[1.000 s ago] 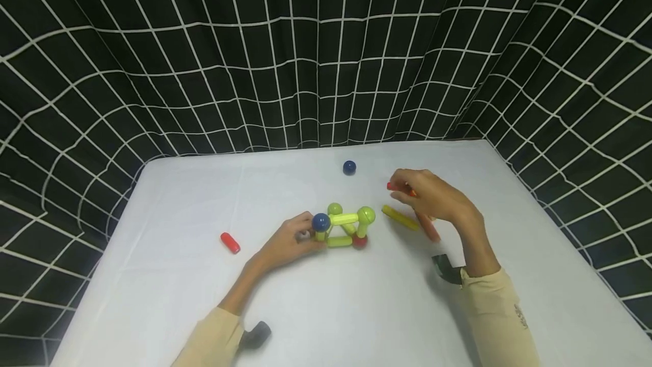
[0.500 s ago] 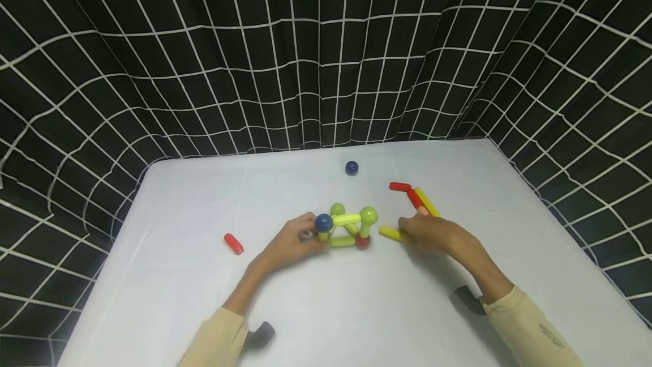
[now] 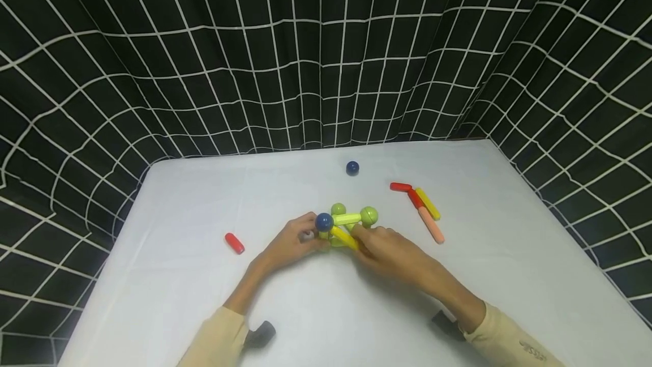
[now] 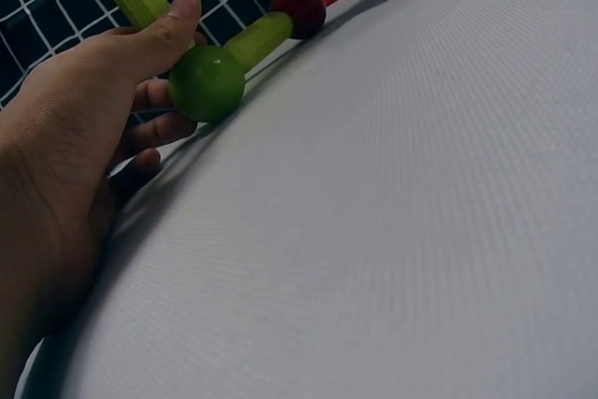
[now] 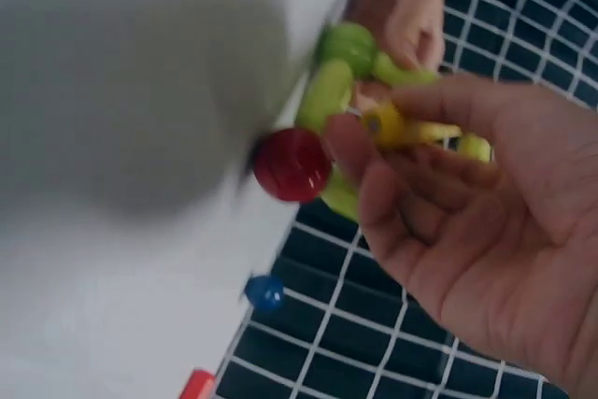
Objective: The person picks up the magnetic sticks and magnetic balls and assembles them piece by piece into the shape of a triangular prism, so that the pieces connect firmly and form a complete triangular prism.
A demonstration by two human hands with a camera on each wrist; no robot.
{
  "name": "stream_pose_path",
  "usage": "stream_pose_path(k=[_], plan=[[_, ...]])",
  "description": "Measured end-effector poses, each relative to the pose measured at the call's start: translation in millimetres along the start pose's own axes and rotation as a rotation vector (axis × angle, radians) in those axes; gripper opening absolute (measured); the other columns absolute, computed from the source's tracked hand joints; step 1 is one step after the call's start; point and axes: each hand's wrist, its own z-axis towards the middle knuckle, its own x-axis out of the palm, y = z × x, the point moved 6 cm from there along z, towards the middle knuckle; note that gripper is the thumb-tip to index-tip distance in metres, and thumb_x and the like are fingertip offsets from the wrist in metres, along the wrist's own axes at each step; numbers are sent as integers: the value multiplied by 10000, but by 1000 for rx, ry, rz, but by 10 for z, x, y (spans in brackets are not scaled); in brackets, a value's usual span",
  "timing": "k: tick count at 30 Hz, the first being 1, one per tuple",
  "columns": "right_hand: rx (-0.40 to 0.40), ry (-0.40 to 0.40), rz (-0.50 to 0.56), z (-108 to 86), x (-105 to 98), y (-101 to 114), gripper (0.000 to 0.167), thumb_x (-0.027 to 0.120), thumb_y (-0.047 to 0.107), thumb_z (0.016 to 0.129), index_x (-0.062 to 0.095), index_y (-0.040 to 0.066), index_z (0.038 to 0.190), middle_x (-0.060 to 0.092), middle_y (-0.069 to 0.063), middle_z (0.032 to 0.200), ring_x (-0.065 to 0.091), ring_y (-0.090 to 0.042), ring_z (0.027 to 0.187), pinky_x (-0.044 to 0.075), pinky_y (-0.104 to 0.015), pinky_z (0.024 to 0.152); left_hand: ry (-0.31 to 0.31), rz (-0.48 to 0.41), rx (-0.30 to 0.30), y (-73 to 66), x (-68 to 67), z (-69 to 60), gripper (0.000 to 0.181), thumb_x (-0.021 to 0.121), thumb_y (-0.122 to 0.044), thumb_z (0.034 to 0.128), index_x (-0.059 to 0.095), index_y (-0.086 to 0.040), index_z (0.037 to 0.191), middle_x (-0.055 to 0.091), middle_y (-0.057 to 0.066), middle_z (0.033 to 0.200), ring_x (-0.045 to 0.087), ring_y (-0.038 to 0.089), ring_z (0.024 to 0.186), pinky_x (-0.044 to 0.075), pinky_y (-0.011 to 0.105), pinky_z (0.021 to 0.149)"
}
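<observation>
A frame of ridged yellow-green plastic rods [image 3: 348,219] and glossy balls is standing on the white table [image 3: 285,316], near the middle. The left hand [image 3: 290,242] is reaching in from between 8 and 9 o'clock, its thumb and fingers pinching the frame's upright rod between a shiny navy-blue ball [image 3: 324,222] above and a glossy green ball [image 4: 207,84] below. The right hand [image 3: 392,254] is coming in from 4 o'clock and is pinching a bright yellow rod [image 3: 343,237] between thumb and fingers. That rod is pointing towards 10 o'clock, its far end lying at the navy-blue ball; whether the two are touching is staying unclear.

Two light-green balls are showing on the frame, one [image 3: 369,215] at its 2 to 3 o'clock side and the other [image 3: 338,209] at 11. In the right wrist view a dark red ball [image 5: 292,164] is sitting at a lower corner, just beside the right fingers.

Around the frame, a loose navy-blue ball [image 3: 352,168] is resting at 12 o'clock. At 2 o'clock a short red rod [image 3: 400,187] is lying near a second red rod [image 3: 415,198], which is running end to end with a salmon-orange rod [image 3: 430,225] at 3 o'clock. A loose yellow rod [image 3: 428,203] is lying just beside them. Another short red rod [image 3: 234,243] is lying well apart, nearly at 9 o'clock.
</observation>
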Motion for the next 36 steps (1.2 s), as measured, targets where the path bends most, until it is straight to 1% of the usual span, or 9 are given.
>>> stream_pose_path(k=[9, 13, 16, 21, 24, 26, 30, 33, 36], plan=[[71, -171, -231, 60, 71, 36, 174, 753, 36, 931, 612, 59, 1030, 533, -9, 635, 416, -131, 532, 363, -202, 489, 11, 14, 10, 6, -5, 24, 212, 793, -195, 917, 759, -155, 1123, 691, -6, 1057, 636, 63, 942, 571, 256, 860], [92, -167, -283, 96, 96, 8, 217, 762, 41, 930, 599, 70, 1071, 563, -19, 657, 428, -136, 541, 382, -227, 490, 14, 5, 15, 19, 5, 23, 184, 786, -197, 927, 758, -166, 1107, 696, -12, 1072, 645, 71, 951, 572, 268, 878], [150, -138, -176, 98, 84, -76, 237, 784, 110, 932, 592, 101, 1072, 599, -2, 705, 467, -126, 591, 419, -224, 541, 16, 0, 19, 6, 14, 27, 171, 781, -199, 932, 760, -159, 1097, 694, -3, 1076, 646, 87, 957, 573, 276, 884], [282, -154, 166, 68, -7, -350, 321, 857, 223, 876, 562, 106, 924, 552, 6, 690, 492, -121, 628, 384, -206, 549, 9, 12, 22, 3, 19, 37, 166, 777, -215, 934, 761, -155, 1088, 681, -8, 1052, 635, 79, 942, 577, 271, 871], [259, -170, 301, 117, -14, -535, 367, 883, 216, 844, 573, 65, 969, 611, -26, 784, 525, -126, 665, 405, -197, 559, -39, 29, 0, 33, -8, 40, 177, 795, -210, 917, 773, -158, 1085, 657, -23, 999, 596, 61, 882, 558, 238, 807], [232, -165, 376, 149, 16, -625, 415, 891, 190, 831, 612, 32, 1095, 647, -49, 860, 547, -137, 698, 433, -192, 581, -99, 61, -26, 60, -36, 39, 198, 800, -219, 916, 775, -158, 1103, 644, -35, 929, 552, 49, 817, 525, 210, 744], [233, -171, 433, 144, 128, -615, 524, 911, 196, 806, 679, 29, 1245, 663, -45, 865, 555, -152, 712, 455, -205, 585, -175, 104, -97, 105, -57, 25, 366, 805, -275, 917, 722, -155, 1253, 664, -54, 862, 550, 29, 771, 521, 200, 727], [259, -215, 382, 111, 193, -462, 529, 938, 249, 774, 692, 58, 1202, 649, 3, 839, 547, -138, 748, 460, -215, 624, -108, 76, -148, 94, -12, 10, 678, 868, -352, 848, 585, -179, 1440, 709, -61, 991, 638, 51, 907, 580, 289, 909], [224, -205, 371, 96, 223, -260, 457, 939, 238, 772, 669, 81, 1106, 661, 26, 864, 553, -121, 795, 475, -213, 675, 15, 46, -184, 51, 60, -13, 1021, 931, -433, 744, 398, -235, 1593, 681, -53, 1225, 645, 118, 1186, 490, 417, 1156]])
